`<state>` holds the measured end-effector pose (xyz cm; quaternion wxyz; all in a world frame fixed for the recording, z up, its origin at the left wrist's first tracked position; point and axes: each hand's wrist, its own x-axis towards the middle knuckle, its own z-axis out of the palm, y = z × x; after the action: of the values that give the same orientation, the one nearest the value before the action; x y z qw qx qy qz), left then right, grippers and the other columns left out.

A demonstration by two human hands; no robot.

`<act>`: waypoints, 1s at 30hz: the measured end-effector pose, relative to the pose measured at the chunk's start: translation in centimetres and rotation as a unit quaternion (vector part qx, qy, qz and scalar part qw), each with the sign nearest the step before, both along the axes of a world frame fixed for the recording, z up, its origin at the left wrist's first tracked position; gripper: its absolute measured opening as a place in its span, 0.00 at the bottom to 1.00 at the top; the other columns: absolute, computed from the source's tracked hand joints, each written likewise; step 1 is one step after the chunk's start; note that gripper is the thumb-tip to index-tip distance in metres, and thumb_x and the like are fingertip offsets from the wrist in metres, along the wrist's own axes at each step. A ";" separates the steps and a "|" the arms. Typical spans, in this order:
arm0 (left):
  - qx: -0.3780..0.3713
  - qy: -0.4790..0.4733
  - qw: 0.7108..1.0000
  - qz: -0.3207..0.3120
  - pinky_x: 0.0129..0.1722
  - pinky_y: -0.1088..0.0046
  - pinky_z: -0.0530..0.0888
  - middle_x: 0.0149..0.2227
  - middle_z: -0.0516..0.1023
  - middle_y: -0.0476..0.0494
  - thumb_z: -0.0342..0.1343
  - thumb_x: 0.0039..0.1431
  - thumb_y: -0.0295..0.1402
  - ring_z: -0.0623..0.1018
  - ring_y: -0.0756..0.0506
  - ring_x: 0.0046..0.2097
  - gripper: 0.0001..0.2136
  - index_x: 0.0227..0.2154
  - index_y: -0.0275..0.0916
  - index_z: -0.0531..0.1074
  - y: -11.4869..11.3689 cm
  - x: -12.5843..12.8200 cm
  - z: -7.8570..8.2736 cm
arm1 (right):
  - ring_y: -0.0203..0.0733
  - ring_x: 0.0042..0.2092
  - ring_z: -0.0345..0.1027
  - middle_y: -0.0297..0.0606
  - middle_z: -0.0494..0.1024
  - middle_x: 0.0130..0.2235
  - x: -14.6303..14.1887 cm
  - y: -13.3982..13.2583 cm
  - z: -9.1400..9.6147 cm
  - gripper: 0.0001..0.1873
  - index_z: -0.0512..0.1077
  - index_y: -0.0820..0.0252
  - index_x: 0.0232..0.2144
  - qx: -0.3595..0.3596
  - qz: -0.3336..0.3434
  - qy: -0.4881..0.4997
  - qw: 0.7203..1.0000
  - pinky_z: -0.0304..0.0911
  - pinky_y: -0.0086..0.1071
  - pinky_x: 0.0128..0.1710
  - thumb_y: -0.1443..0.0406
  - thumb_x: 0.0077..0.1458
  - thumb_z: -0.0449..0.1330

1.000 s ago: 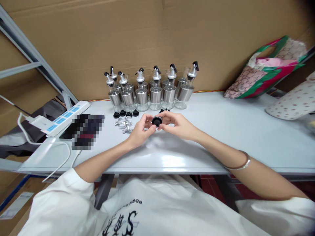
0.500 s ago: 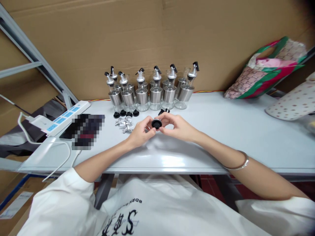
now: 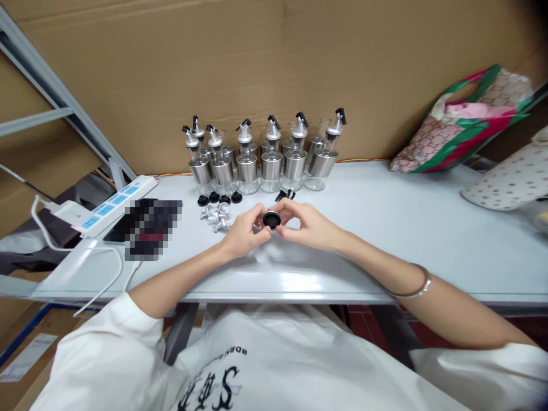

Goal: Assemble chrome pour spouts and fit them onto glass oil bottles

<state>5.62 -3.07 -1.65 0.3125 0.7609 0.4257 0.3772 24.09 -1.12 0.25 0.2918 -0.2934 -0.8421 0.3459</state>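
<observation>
Head view: left hand (image 3: 244, 233) and right hand (image 3: 315, 226), fingertips curled in, pinch a black ribbed stopper (image 3: 272, 220) above the grey table (image 3: 394, 228); from it, silver spouts (image 3: 221, 221) lie at nine o'clock, steel-banded bottles (image 3: 271, 166) at twelve, cardboard (image 3: 257, 57) behind.

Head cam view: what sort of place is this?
Likely a workbench for light assembly: a row of matching glass-and-steel bottles, with loose black stoppers and silver spout pieces set out on the grey table.
</observation>
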 end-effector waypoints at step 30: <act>0.050 0.110 0.993 -0.014 0.29 0.72 0.60 0.17 0.57 0.56 0.46 0.42 0.34 0.59 0.50 0.24 0.06 0.22 0.41 0.53 -0.7 0.2 0.2 | 0.32 0.23 0.58 0.27 0.66 0.21 -0.2 -0.9 0.5 0.10 0.54 0.56 0.26 0.048 0.003 -0.064 0.997 0.56 0.25 0.25 0.68 0.42 0.54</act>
<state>5.84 -3.77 -1.47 0.2309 0.8181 0.4274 0.3078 23.89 -2.06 0.71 0.2498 -0.2981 -0.8756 0.2864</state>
